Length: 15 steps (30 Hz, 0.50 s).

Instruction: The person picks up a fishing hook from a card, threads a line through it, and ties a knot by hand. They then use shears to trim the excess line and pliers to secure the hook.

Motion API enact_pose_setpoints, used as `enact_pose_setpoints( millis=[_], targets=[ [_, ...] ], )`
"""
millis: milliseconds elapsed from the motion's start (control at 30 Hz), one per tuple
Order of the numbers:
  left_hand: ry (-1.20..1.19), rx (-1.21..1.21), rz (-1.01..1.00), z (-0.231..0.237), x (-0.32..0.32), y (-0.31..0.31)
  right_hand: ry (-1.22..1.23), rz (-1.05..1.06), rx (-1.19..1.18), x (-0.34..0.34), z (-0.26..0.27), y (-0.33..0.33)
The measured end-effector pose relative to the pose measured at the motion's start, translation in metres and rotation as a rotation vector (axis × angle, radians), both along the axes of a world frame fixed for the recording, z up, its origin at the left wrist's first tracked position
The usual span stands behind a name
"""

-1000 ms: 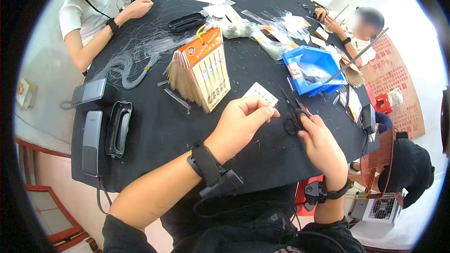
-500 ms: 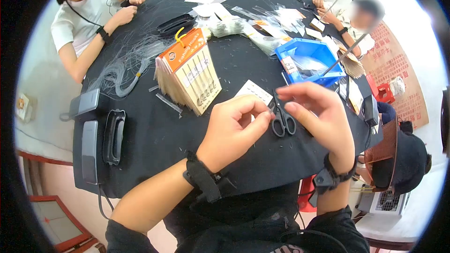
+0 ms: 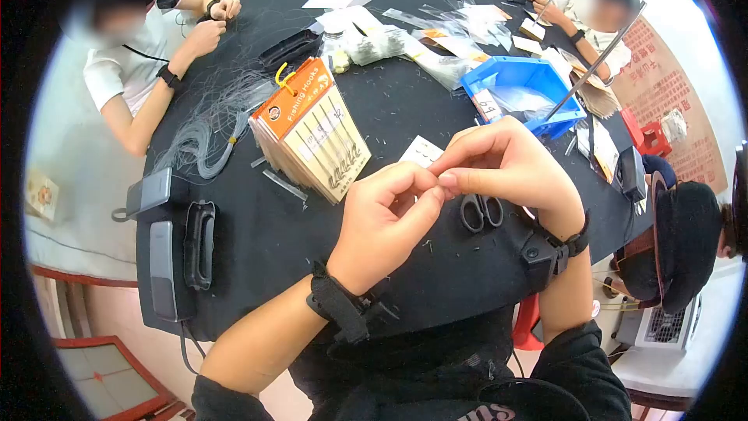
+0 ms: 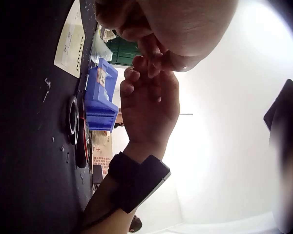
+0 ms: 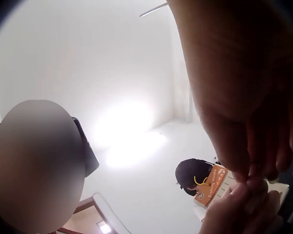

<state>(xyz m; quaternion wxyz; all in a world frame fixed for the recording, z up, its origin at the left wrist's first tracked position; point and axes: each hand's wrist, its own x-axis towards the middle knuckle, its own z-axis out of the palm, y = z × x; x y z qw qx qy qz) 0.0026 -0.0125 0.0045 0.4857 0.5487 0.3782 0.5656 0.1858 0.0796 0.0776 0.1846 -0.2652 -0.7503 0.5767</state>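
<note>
My left hand (image 3: 389, 214) pinches something tiny between thumb and forefinger, mostly hidden by the fingertips; I cannot tell what it is. Against those fingertips, the thumb and forefinger of my right hand (image 3: 506, 164) pinch at the same spot. Black-handled scissors (image 3: 482, 215) lie on the table just under the right hand. Behind the hands is a pale card (image 3: 421, 150) with a row of small dark marks, seen more fully in the left wrist view. To the left of it stands a thick pack of fishing hook cards (image 3: 327, 129) with an orange header and a yellow tie.
A blue bin (image 3: 487, 82) with clear bags stands at back right, a metal rod beside it. Coiled clear line (image 3: 204, 144) lies at left, near grey devices (image 3: 164, 269) and a black case (image 3: 200, 245). Several people sit around the black table (image 3: 257, 288).
My right hand has let go of the scissors, leaving them on the table, and has come left to meet the left hand's fingertips. The left hand keeps its pinch.
</note>
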Motion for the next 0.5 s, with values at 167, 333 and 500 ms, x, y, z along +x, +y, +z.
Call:
enact_pose_setpoints(
  millis=[167,333,500],
  targets=[
    [-0.04,-0.051,-0.021,0.003,0.0,-0.003,0.063,-0.008,-0.056,0.001,-0.007,0.001],
    [-0.081,-0.096,-0.032,0.005,0.002,-0.005,0.089,-0.014,-0.051,0.006,-0.012,0.002],
    [-0.126,-0.117,-0.03,0.004,0.004,-0.006,0.128,-0.012,-0.029,0.011,-0.017,0.005]
  ],
)
